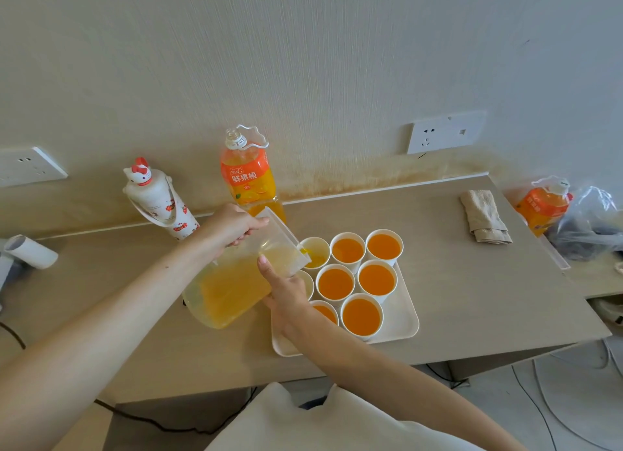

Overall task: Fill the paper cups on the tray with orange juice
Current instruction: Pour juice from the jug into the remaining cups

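Note:
A clear plastic jug (232, 282) of orange juice is tilted to the right over the white tray (401, 315). My left hand (232, 226) grips its handle near the top. My right hand (286, 292) supports the jug from below, with a straight finger pressed on its side near the spout. Juice runs from the spout into the back left paper cup (317, 251), which holds a little juice. Several other cups, such as the one at the front (361, 316), are full. My right hand partly hides two cups on the tray's left side.
An open orange juice bottle (247, 174) stands at the wall behind the jug. A white cartoon flask (158, 201) stands to its left. A folded cloth (483, 216) lies at the right, with a second juice bottle (542, 204) and a plastic bag (593, 221) beyond.

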A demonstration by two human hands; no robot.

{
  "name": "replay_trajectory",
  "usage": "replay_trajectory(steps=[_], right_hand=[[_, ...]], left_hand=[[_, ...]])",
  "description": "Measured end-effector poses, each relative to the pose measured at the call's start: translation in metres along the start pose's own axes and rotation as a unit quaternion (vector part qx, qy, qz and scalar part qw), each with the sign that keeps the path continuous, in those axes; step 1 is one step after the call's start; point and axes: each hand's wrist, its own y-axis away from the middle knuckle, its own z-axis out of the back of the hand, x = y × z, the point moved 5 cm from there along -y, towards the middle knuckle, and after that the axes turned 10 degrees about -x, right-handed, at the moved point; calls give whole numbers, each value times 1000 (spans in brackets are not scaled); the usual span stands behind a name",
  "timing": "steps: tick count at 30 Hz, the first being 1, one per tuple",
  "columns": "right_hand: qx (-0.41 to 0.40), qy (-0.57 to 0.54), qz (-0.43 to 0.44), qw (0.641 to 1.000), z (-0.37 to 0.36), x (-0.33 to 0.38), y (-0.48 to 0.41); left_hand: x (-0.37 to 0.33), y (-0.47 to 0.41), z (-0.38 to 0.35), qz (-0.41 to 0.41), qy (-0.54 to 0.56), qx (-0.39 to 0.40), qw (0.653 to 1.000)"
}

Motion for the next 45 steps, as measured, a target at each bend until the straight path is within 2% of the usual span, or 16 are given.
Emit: replay_trajectory(steps=[45], right_hand=[[-6,8,3,1000,-1,12,8]], left_hand=[[-9,4,1,-9,-14,-13,1000]])
